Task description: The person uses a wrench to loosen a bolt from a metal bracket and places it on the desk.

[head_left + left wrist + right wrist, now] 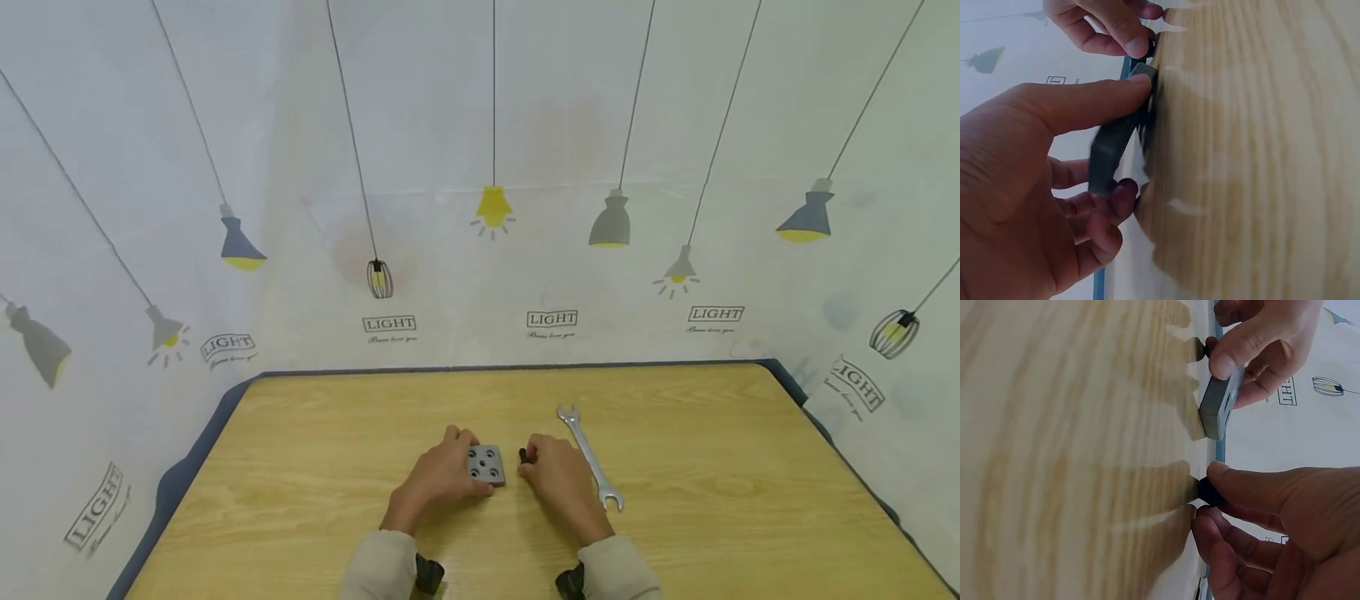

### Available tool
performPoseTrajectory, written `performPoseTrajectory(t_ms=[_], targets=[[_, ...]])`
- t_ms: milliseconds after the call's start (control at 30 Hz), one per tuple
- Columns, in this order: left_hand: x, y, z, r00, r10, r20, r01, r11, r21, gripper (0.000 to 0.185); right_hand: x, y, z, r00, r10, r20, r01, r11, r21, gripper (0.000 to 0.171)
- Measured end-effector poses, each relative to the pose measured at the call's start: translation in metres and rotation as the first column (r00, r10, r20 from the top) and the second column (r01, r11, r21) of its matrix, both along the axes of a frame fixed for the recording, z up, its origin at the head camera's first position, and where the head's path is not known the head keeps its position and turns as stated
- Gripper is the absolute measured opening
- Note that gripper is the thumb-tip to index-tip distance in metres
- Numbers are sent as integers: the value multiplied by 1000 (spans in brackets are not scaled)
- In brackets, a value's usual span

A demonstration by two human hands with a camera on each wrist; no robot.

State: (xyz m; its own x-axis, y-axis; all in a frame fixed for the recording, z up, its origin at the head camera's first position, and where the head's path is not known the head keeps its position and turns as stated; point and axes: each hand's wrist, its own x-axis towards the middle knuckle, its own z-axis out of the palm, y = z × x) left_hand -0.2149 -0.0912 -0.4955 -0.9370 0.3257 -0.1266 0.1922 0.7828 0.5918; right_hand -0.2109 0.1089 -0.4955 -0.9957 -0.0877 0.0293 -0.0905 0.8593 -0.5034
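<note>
My left hand [442, 471] holds a square grey metal block [487, 464] by its edges, thumb on the near side. Several round holes show in the block's upper face, one of them in the middle. In the right wrist view the block [1213, 411] is tilted close over the table. To the right, my right hand [561, 479] pinches a small black bolt [523, 456] between thumb and fingers, apart from the block. Most of the bolt [1210, 492] is hidden by the fingertips.
A silver double open-ended wrench [588, 454] lies on the wooden table [337, 433] just right of my right hand. Behind the table hangs a white cloth [450, 125] printed with lamps, and a blue border [187, 467] runs round the table's edge.
</note>
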Motion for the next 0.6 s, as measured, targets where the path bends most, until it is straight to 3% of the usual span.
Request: performPoseTrajectory(t_ms=[200, 467, 600], targets=[[-8, 3, -3, 999, 10, -33, -12, 997, -77, 65, -3, 4, 0, 1000, 1, 19, 0, 1000, -18, 19], [-14, -3, -8, 1000, 25, 12, -24, 997, -69, 73, -4, 9, -1, 998, 5, 68, -2, 999, -47, 25], [-15, -11, -3, 999, 31, -13, -32, 997, -65, 73, -4, 24, 5, 999, 19, 41, -16, 998, -64, 29]])
